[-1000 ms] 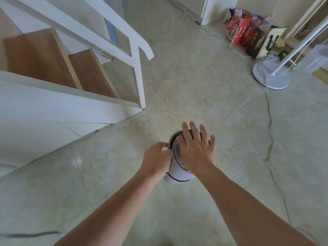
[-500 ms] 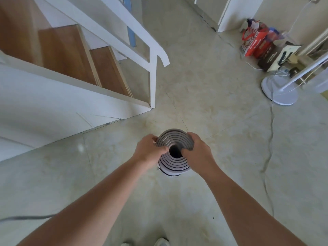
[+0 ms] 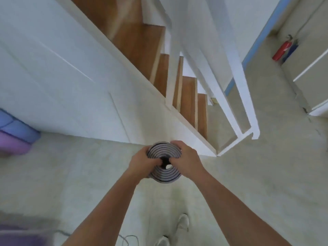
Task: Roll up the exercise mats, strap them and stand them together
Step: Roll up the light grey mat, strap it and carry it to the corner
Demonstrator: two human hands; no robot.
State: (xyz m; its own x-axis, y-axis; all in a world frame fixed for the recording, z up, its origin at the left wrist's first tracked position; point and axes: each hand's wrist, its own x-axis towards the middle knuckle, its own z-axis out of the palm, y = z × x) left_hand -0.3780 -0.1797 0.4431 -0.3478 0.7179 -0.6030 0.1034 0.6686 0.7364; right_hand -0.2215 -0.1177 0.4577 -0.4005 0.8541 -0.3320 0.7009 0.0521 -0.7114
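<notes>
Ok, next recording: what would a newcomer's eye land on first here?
The grey rolled mat sits mid-frame with its spiral end facing the camera, clasped between the left grip and the right grip. Behind it rise the wooden stairs with white railing. Blurred blue and purple rolls lie at the left edge.
</notes>
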